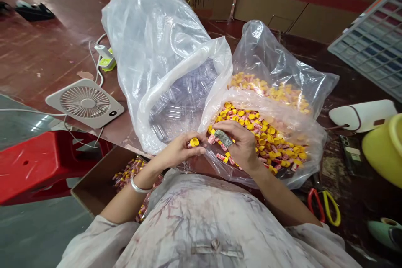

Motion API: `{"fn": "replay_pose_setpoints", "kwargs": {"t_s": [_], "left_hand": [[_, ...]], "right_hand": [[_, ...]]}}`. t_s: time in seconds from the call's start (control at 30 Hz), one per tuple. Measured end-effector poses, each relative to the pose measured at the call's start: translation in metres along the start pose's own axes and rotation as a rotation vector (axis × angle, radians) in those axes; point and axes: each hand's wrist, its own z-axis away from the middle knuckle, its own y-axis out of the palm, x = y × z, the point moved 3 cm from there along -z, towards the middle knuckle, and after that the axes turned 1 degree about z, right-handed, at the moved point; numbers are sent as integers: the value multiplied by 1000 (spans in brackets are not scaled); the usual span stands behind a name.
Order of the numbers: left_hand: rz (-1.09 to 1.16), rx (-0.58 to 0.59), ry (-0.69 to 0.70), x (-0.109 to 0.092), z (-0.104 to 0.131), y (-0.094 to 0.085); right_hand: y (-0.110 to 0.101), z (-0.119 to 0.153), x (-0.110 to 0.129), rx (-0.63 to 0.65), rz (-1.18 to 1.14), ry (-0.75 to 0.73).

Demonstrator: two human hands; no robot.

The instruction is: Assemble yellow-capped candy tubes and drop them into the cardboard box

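My left hand [184, 148] is closed in a pinch on a small yellow-capped tube [194, 142], its cap facing up. Close beside it, my right hand [240, 140] has its fingers curled over the mouth of a clear bag. Something grey and speckled, like a cloth wrap [223, 138], sits at its thumb. A pink-and-white piece [211, 139] shows at the right fingertips and looks pinched there. Under and beyond this hand lie many yellow-capped, red-and-white pieces [273, 142] in the bag. Left of them, a cloudy plastic bag [150, 37] lies open with clear plastic tubes [173, 112] inside.
A small white fan [88, 102] and a power strip [107, 62] with cables are at left. Below stand a red stool [34, 163] and a cardboard box [94, 180] of capped pieces. Scissors [323, 207], a phone [351, 155] and a yellow tub [385, 150] are at right.
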Motion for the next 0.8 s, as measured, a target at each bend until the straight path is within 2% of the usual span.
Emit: {"fn": "replay_pose_setpoints", "kwargs": {"t_s": [0.1, 0.3, 0.43, 0.5, 0.53, 0.63, 0.7, 0.77, 0.8], "left_hand": [[217, -38, -28, -4, -2, 11], [596, -186, -183, 12, -3, 25], [817, -172, -259, 14, -9, 40], [849, -125, -272, 12, -12, 43], [832, -97, -274, 12, -14, 42], [544, -27, -244, 12, -23, 24], [127, -113, -195, 16, -32, -4], [-375, -254, -119, 21, -44, -34], [-603, -287, -80, 24, -52, -46]], "right_hand": [[3, -1, 4, 44, 34, -51], [10, 7, 4, 241, 258, -234], [20, 16, 4, 151, 384, -240], [23, 18, 5, 113, 378, -204], [24, 18, 6, 133, 370, -183], [16, 16, 6, 294, 334, -143], [-1, 14, -1, 363, 331, -89], [-24, 14, -13, 319, 411, 14], [-34, 15, -20, 292, 485, 77]]}}
